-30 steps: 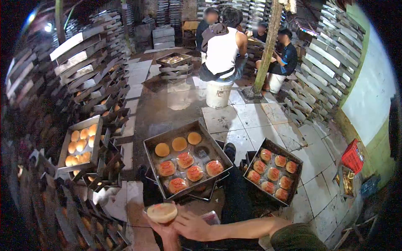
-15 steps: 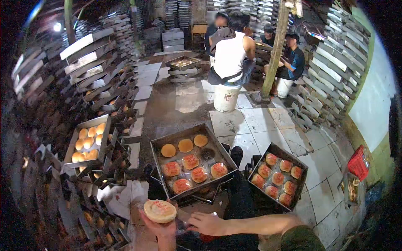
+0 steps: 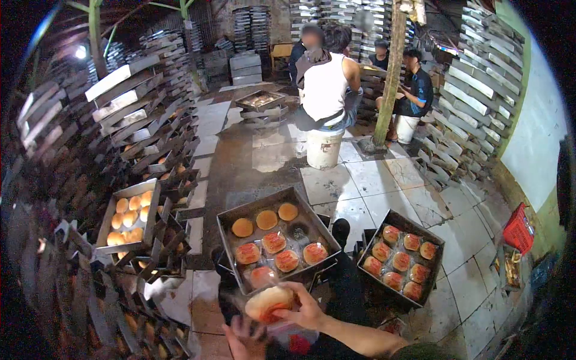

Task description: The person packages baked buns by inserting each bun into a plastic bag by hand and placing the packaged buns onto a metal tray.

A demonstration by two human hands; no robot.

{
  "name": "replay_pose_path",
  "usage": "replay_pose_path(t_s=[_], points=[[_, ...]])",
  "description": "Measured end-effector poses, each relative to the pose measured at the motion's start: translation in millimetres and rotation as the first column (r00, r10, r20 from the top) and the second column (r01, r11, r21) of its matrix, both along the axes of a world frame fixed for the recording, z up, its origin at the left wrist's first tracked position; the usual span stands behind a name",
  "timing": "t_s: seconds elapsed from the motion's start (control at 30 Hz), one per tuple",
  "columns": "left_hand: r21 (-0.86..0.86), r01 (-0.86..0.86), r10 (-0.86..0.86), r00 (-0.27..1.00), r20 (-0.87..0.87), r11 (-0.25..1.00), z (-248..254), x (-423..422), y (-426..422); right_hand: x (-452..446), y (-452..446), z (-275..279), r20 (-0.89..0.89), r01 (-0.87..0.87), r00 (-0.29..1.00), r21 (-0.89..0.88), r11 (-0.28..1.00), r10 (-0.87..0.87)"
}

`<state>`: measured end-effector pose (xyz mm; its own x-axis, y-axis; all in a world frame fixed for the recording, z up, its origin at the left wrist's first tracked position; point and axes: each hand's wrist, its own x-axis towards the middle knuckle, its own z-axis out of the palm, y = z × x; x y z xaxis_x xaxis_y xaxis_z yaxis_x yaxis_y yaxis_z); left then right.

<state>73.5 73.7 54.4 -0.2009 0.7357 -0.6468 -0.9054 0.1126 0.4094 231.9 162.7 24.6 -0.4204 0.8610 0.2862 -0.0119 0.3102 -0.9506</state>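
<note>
Low in the head view, my right hand [image 3: 305,311] grips a round bun [image 3: 267,303] by its edge, thumb over a red patch on it. The bun is tilted and slightly blurred by motion. Just below and to the left is my left hand [image 3: 245,337], fingers spread, apart from the bun or barely at its edge; I cannot tell which. Clear plastic with red print [image 3: 297,342] shows beneath my right hand. Right ahead, a metal tray [image 3: 331,257] holds plain buns [image 3: 267,219] at its back and plastic-wrapped buns with red print [image 3: 287,260] nearer me.
On the right, a second tray [image 3: 437,264] holds wrapped buns. At left, a tray of plain buns [image 3: 155,207] rests on stacked trays. A red basket [image 3: 519,230] stands by the right wall. Several people sit beyond a wooden post [image 3: 390,78], one on a white bucket [image 3: 324,150].
The bun has passed from my left hand to my right, tipping over and moving right toward the tray. My left hand has dropped lower, its fingers now spread.
</note>
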Motion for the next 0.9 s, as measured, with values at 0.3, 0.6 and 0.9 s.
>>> replay_pose_path(t_s=[0.3, 0.6, 0.9], points=[[-0.378, 0.030, -0.378, -0.019, -0.926, 0.925, -120.3, -74.0, -87.0, -83.3, -91.1, -79.1, -0.070, -0.119, 0.993, -0.550, 0.827, 0.097], [-0.104, 0.015, -0.104, 0.269, -0.957, 0.994, -61.5, -65.5, -68.3, -88.1, -68.2, -15.4, 0.222, 0.157, 0.946, 0.322, 0.934, -0.236], [-0.211, 0.271, -0.229, 0.036, -0.973, 0.939, -73.4, -107.4, -0.2, -113.1, 3.9, -33.8, 0.252, -0.072, 0.967, 0.159, 0.985, 0.030]])
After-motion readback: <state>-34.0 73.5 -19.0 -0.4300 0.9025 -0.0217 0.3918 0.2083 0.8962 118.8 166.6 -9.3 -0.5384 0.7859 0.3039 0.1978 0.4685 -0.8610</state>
